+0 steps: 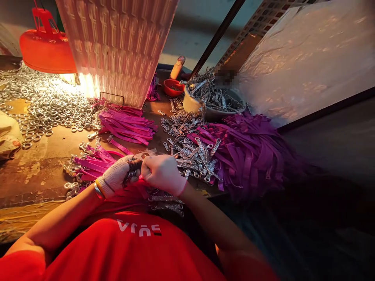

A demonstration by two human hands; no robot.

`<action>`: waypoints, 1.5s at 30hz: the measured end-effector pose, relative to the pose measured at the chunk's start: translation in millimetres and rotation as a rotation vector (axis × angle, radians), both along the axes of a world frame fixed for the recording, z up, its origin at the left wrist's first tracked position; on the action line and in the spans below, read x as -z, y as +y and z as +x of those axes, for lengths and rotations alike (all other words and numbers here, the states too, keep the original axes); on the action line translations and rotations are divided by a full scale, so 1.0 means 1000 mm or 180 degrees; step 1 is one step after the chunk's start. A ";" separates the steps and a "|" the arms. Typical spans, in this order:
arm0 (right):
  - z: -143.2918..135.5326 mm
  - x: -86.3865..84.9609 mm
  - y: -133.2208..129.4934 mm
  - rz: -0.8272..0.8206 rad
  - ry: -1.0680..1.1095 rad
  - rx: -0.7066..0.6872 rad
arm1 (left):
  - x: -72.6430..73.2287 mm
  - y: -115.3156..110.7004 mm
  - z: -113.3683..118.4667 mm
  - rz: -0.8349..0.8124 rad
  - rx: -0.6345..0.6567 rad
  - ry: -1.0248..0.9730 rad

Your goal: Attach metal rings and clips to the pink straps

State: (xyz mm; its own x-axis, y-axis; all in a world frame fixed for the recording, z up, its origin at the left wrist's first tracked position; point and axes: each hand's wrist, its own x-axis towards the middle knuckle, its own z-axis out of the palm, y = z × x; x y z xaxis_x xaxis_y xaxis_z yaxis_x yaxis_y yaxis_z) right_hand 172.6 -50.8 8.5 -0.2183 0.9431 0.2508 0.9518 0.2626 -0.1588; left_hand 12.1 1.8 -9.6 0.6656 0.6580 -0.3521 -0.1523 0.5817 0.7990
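Note:
My left hand (118, 175), in a white knit glove, is closed around dark metal pieces (132, 171), perhaps chain links. Right beside it, my right hand (163, 171) wears a white glove and is closed in a pinch; what its fingers grip is too small to make out. A bit of magenta strap shows below the two hands. Magenta straps with metal clasps (93, 166) lie just left of my left hand. Silver chain pieces (196, 158) are heaped to the right of my right hand.
Under a red lamp (47, 50) lies a pile of metal rings (58, 103). A ribbed panel (117, 47) stands behind more magenta straps (129, 123). A small red bowl (173, 88) and a pale tub (191, 103) of chains are at the back. Purple straps (249, 152) are heaped at right.

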 end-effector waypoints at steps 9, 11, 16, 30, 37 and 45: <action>0.033 0.022 0.037 -0.0564 0.1768 0.0743 | -0.004 0.039 0.018 -0.1359 0.0018 -0.0492; 0.050 0.026 0.065 -0.0558 0.1371 0.1120 | -0.006 0.050 0.019 -0.1457 -0.0156 -0.0551; 0.067 0.053 0.122 -0.0870 0.0832 0.1054 | 0.002 0.062 0.015 -0.1526 -0.0408 -0.0594; 0.034 0.023 0.054 -0.0095 0.0740 -0.0379 | -0.004 0.058 -0.004 0.0282 -0.0727 0.0303; 0.013 0.003 0.012 -0.0146 0.1069 -0.0917 | -0.015 0.035 -0.018 0.1695 0.0210 0.0700; -0.002 0.014 -0.012 -0.0254 0.2240 -0.0072 | -0.003 0.015 -0.028 0.0647 -0.0014 0.0513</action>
State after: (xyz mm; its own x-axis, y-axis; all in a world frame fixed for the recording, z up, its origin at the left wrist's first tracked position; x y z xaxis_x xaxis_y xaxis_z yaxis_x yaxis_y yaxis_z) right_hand 170.9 -63.0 -5.2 -0.0496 0.9616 0.2698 0.6104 0.2430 -0.7539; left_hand -16.0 16.8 -6.7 0.6086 0.7288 -0.3138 -0.0156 0.4064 0.9136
